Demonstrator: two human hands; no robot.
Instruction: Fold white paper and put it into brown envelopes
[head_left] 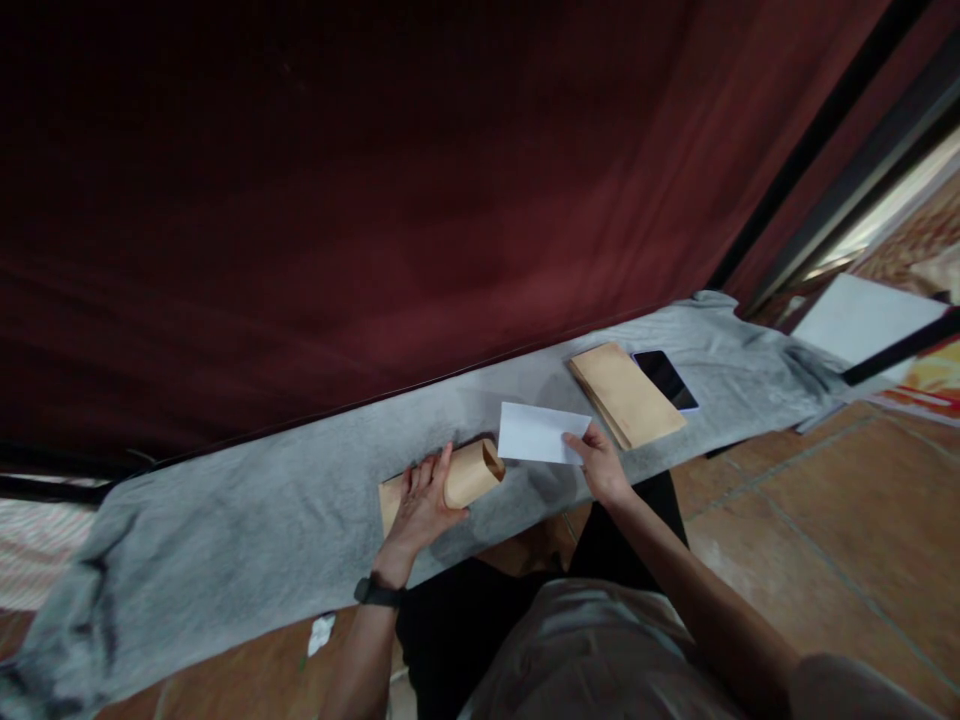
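My left hand (426,500) lies over a brown paper envelope (474,474) on the grey cloth. Its thumb and fingers press the sides, and the envelope's right end bulges into an open mouth. Between the thumb and fingers of my right hand (598,464) is a flat white sheet of paper (536,433). The sheet's left edge is close beside the envelope's mouth; whether they touch I cannot tell. A stack of brown envelopes (630,393) rests on the cloth, beyond my right hand.
A dark-screened phone (665,380) lies against the envelope stack. The grey cloth (247,530) covers a long narrow bench, backed by a dark red panel (420,250). On the tiled floor (810,520) below is a crumpled white scrap (321,633).
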